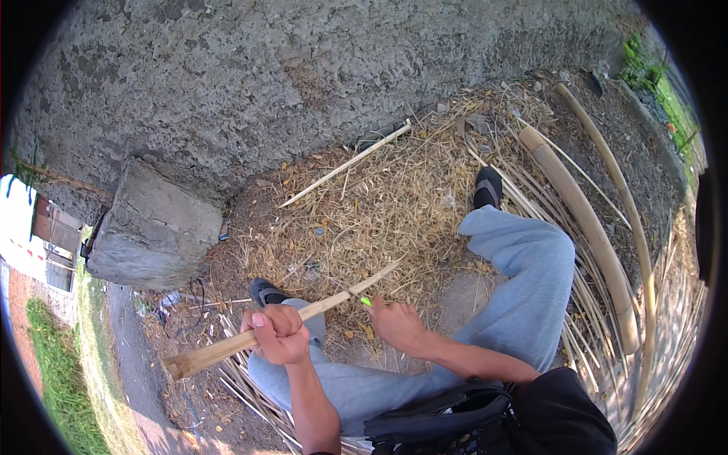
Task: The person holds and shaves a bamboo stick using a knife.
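My left hand (pixel 279 334) is wrapped round a long pale bamboo stick (pixel 216 354), which slants across my lap. Its thick blunt end points to the lower left, and its thin tip reaches up to the right over the ground. Closed round a bright green handle, my right hand (pixel 398 326) sits just below the stick's thinner half. The handle looks like that of a knife (pixel 366 301); its narrow blade lies at the stick and is hard to make out. Most of the handle is hidden in my fingers.
Pale shavings (pixel 364 220) cover the ground between my feet. A rough grey wall (pixel 303 68) rises ahead, with a concrete block (pixel 163 227) at the left. One loose stick (pixel 345 164) lies near the wall. Thick bamboo poles (pixel 584 227) and several thin strips lie right of my leg.
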`<state>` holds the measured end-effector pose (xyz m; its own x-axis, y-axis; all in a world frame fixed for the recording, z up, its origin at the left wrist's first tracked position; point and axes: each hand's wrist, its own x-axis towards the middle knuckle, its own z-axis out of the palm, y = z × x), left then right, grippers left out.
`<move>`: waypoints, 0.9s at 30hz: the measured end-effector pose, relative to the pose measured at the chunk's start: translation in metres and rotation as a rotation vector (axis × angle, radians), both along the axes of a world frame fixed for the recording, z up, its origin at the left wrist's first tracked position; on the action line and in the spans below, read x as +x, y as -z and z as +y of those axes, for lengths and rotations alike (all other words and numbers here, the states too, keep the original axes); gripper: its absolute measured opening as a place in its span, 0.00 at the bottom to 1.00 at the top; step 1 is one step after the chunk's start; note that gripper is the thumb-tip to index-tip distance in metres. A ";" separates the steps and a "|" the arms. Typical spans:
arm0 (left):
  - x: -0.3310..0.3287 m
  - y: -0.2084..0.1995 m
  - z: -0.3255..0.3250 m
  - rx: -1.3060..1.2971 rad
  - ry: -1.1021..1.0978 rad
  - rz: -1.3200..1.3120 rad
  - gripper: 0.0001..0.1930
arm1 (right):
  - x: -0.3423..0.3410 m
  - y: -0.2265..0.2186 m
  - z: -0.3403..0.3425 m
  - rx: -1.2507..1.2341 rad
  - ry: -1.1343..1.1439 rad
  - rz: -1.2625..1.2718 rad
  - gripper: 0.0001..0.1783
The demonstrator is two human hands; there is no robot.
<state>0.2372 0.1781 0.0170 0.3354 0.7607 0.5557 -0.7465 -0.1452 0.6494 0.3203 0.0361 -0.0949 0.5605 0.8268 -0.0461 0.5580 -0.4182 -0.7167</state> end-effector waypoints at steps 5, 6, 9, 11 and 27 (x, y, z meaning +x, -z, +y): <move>0.004 0.000 -0.009 0.058 0.087 -0.023 0.12 | 0.004 0.018 -0.006 0.002 0.046 -0.019 0.15; 0.004 -0.002 -0.008 0.061 0.090 -0.025 0.12 | 0.001 0.020 -0.006 -0.036 0.037 -0.002 0.15; 0.000 -0.002 -0.010 -0.067 0.004 -0.029 0.12 | -0.005 0.001 -0.007 -0.051 0.001 -0.030 0.15; -0.001 -0.003 -0.010 0.116 0.090 -0.003 0.12 | -0.004 -0.005 -0.007 -0.028 -0.020 -0.073 0.16; -0.001 -0.002 -0.008 0.088 0.029 -0.021 0.15 | 0.000 -0.017 -0.004 -0.015 -0.037 -0.023 0.15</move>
<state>0.2365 0.1699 0.0192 0.3440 0.6986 0.6274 -0.7644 -0.1797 0.6192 0.3203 0.0320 -0.0779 0.5310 0.8461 -0.0456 0.5894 -0.4076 -0.6975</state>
